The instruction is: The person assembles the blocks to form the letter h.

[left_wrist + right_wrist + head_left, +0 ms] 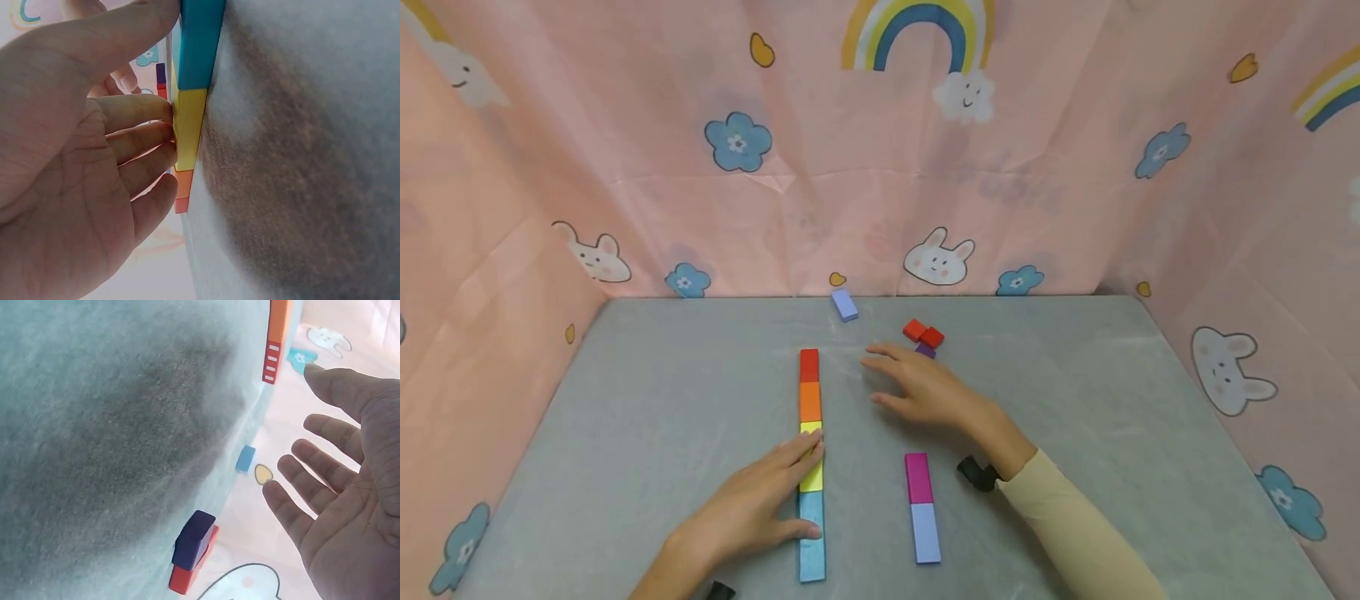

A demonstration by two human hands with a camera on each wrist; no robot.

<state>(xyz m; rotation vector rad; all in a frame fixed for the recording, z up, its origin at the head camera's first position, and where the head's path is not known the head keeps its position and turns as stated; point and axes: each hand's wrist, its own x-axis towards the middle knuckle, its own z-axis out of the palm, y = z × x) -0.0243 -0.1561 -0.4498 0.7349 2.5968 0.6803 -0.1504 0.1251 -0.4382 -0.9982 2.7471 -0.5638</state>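
Note:
A straight row of blocks runs away from me on the grey table: a blue block [812,562], a yellow block [812,480], an orange block [810,402] and a red block [808,365] at the far end. My left hand [748,504] rests against this row from the left, fingertips on the yellow block and thumb over the blue one. Its fingers are fairly straight. To the right of the row, my right hand [928,390] hovers above the table with spread fingers, holding nothing. Just beyond it lies a purple block [194,540], partly hidden by the hand in the head view.
Two red blocks [932,337] lie beside the purple one. A periwinkle block [845,306] sits by the back edge. Nearer me, a magenta block [918,478] and another periwinkle block [927,533] stand end to end. A patterned pink cloth [865,192] encloses the table.

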